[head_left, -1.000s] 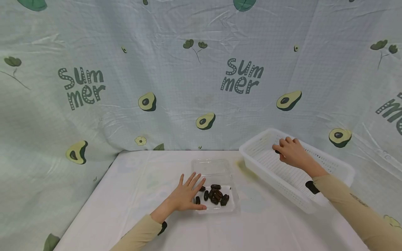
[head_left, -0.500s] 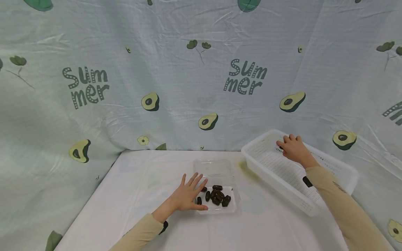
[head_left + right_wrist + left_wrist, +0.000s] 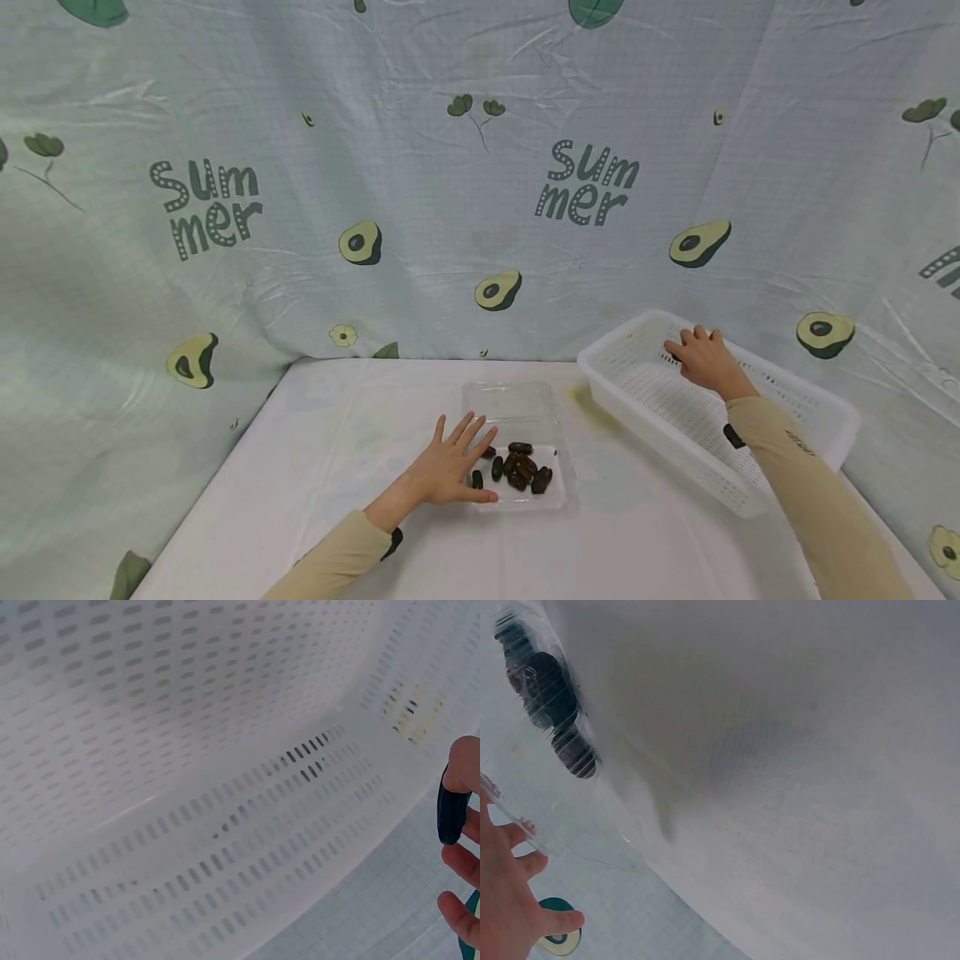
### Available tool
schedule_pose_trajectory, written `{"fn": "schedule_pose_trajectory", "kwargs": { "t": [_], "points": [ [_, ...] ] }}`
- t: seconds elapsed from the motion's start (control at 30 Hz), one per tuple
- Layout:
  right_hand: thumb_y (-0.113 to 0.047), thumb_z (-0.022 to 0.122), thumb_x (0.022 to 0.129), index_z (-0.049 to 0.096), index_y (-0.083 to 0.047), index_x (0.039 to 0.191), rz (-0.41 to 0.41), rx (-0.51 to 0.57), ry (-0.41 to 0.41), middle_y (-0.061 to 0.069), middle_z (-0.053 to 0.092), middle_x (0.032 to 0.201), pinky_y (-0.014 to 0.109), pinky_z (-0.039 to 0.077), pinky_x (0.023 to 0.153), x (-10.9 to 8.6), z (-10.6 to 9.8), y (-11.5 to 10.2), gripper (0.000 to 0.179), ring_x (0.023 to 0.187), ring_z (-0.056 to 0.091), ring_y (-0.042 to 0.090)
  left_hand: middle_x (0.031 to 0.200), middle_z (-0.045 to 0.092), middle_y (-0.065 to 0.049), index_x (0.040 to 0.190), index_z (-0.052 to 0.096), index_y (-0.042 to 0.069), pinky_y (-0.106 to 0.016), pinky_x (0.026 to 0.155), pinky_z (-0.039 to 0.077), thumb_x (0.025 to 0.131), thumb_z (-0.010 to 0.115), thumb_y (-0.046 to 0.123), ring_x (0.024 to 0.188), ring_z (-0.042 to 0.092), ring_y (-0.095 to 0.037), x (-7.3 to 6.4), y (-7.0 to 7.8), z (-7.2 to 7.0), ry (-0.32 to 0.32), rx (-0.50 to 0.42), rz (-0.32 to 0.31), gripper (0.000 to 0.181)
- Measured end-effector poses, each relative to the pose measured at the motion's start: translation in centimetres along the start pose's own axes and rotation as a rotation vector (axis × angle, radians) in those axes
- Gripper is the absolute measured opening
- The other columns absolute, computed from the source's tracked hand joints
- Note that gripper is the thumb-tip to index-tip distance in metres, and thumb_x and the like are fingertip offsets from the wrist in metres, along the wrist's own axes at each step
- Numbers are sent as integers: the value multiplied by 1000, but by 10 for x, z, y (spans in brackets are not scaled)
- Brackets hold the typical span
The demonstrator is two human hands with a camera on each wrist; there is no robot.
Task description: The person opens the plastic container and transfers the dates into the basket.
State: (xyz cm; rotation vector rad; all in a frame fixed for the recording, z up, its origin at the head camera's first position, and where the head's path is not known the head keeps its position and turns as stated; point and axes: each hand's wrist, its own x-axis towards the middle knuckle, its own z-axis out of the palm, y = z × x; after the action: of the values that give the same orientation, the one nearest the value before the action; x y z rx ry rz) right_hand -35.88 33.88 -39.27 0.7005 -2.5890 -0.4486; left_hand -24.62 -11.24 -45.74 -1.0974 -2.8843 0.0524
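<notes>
Here's the right hand [image 3: 707, 360], out over the far left part of the white perforated basket [image 3: 667, 442], a dark date [image 3: 451, 810] pinched between thumb and fingers! The left hand [image 3: 446, 468] is spread wide, fingers straight, gripping nothing, laid across the left side of the clear clamshell box [image 3: 551, 498]. Inside, a batch of dates [image 3: 521, 468] sits bunched on the bench [image 3: 480, 567], the lid [image 3: 506, 400] lying back on the far side. Now the danger: the right wrist view sets that date right by the rim, so a release too far out could clip the edge or spill it behind the basket. Height above the basket floor is hard to tell; a high drop might bounce. And over on the left, flat fingers would do little if the light box slid, and a hard press could buckle its wall.
</notes>
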Motion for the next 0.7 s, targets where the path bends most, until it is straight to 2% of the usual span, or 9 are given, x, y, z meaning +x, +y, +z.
{"fn": "schedule_pose_trajectory", "kwargs": {
  "t": [0.23,0.4,0.6,0.7],
  "points": [
    [-1,66,73,54,-9,98,7,-6,-6,13,49,77,47,38,60,-3,-4,-1,28,71,42,29,150,16,-12,145,16,14,-63,103,11,77,35,74,138,12,-32,0,1,1,1,-14,0,93],
    [-2,65,74,55,-9,98,25,41,-31,11,50,78,48,38,63,-2,-9,-3,27,73,43,30,150,16,-12,145,14,15,-63,103,10,76,35,75,139,10,-31,1,0,2,5,-26,-5,93],
    [-5,66,75,59,-11,94,36,134,-48,7,53,79,49,38,66,-1,-30,-13,22,77,45,28,150,17,-12,145,15,15,-63,103,9,76,38,74,139,9,-31,1,0,1,6,-36,-16,94],
    [-6,68,74,59,-12,91,7,167,-18,6,54,79,47,37,65,0,-46,-23,20,78,46,28,150,17,-11,145,14,15,-63,103,9,75,35,76,139,9,-31,0,0,1,18,-36,-18,95]
  ]
}}
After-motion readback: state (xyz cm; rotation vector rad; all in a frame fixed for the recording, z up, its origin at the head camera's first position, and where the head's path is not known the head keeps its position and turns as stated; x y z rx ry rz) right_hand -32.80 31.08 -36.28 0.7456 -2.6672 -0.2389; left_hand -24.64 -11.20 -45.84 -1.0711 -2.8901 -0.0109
